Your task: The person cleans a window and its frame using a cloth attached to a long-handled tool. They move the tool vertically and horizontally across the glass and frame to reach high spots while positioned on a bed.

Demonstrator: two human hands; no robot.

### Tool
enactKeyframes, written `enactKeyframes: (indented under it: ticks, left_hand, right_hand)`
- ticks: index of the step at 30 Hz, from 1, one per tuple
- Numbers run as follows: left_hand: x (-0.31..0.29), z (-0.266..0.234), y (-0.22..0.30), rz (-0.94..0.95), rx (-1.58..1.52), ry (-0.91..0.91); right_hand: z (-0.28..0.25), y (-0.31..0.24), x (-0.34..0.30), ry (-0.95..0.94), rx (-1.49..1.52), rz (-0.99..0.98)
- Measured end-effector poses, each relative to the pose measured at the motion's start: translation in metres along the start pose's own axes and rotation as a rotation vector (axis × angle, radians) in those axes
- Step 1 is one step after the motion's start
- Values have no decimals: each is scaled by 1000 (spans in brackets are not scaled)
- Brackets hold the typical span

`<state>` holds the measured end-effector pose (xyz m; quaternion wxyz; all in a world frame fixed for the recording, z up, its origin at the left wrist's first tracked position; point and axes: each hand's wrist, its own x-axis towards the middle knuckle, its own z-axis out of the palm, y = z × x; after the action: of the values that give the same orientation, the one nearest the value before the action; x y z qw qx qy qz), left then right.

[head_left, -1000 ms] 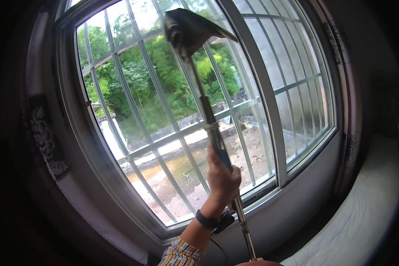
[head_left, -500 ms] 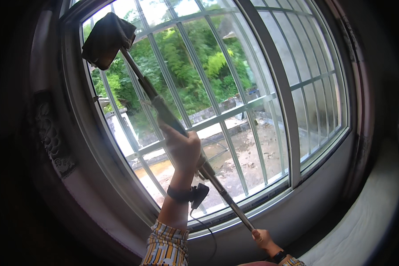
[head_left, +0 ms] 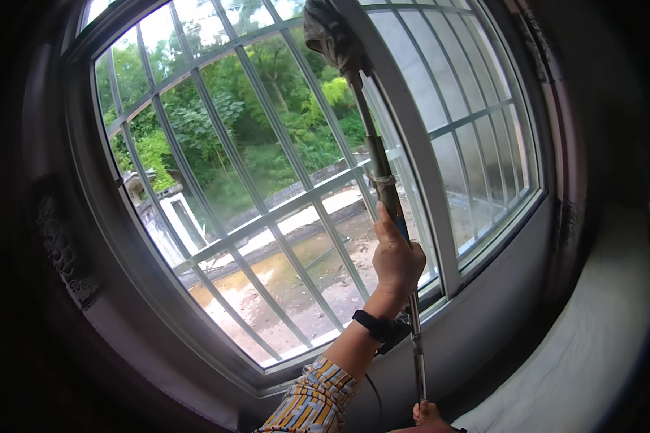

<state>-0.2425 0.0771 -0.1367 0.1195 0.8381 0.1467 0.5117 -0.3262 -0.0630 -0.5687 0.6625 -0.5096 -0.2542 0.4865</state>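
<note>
A long-handled mop (head_left: 388, 191) stands almost upright across the window, slightly tilted. Dark cloth covers its head (head_left: 332, 36), which is up against the window by the middle upright of the frame, near the top of the view. Partway up the pole, my left hand (head_left: 399, 263) is closed round it, with a black band on the wrist. Lower down, near the bottom edge, my right hand (head_left: 427, 414) grips the thin metal part of the pole; its forearm is mostly cut off.
A sliding window (head_left: 449, 216) with metal bars (head_left: 260, 216) outside fills the middle. Beyond it are trees and muddy ground. A white marbled surface (head_left: 563, 346) curves along the lower right. Carved dark trim (head_left: 65, 260) runs down the left wall. A thin cable (head_left: 374, 393) hangs below my left wrist.
The mop head has swept right from the window's upper left corner to the middle upright. My left hand has moved right with the pole, which is now steeper; my right hand is slightly lower.
</note>
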Motion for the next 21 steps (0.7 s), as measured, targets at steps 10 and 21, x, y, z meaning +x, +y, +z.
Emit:
enactKeyframes:
  ticks: [10,21]
  left_hand:
    - [-131,-9,1,-168,-506,-167]
    - [21,2,20,-26,-380,-113]
  right_hand:
    - [-34,53,-89,-291,96,402]
    - [-25,-50,-44,-139,-48,-6]
